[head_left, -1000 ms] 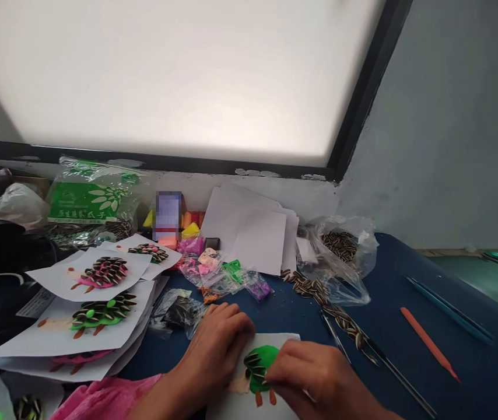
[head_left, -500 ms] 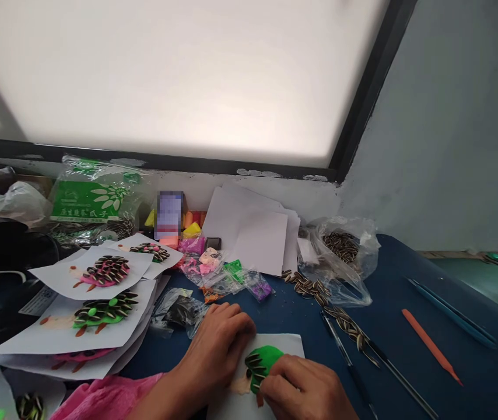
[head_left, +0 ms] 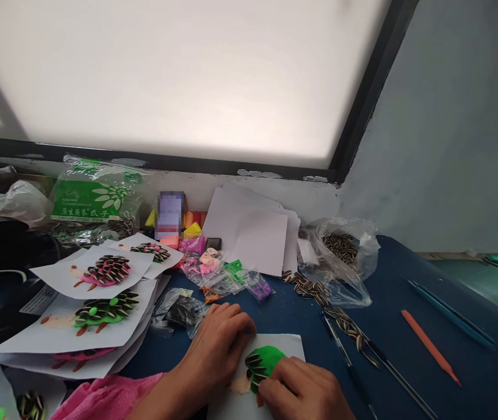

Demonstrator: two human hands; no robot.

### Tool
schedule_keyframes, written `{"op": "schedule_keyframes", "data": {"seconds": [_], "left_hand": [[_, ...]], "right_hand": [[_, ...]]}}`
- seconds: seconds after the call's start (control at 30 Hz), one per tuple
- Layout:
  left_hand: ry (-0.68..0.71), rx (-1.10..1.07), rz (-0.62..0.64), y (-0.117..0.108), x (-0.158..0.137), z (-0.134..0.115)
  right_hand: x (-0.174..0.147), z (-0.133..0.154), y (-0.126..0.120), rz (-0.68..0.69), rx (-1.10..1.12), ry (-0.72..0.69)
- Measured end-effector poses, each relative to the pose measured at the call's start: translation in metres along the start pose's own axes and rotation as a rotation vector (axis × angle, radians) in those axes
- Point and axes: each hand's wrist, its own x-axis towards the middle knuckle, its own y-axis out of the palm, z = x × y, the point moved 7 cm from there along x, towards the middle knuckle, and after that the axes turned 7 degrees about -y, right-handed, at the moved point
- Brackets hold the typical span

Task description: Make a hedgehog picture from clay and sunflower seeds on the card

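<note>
Low in the middle lies a white sheet of paper bearing a hedgehog of modelling clay, with a green clay back, a pale face and a brown foot. A few striped sunflower seeds stick in the green clay on its left side. My left hand rests at the sheet's left edge, fingers curled together, their tips hidden. Over the right part of the green clay, my right hand is closed in a pinch, its fingertips against the clay beside the seeds. Anything between those fingertips is hidden.
Loose sunflower seeds trail from a clear bag towards two pens. An orange clay tool and blue tweezers lie right. Finished hedgehog sheets pile left; clay packets and blank paper sit behind.
My right hand has shifted very slightly on the green clay, its pinch still closed. My left hand and the sheet stay in place.
</note>
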Motion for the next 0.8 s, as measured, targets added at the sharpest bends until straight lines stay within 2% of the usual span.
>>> {"op": "schedule_keyframes", "data": {"seconds": [0.47, 0.8], "left_hand": [[0.027, -0.007, -0.045, -0.001, -0.001, 0.0], [0.008, -0.033, -0.025, 0.0, 0.0, 0.0]], "right_hand": [[-0.006, -0.003, 0.012, 0.112, 0.046, 0.067], [0.006, -0.007, -0.008, 0.048, -0.075, 0.051]]}}
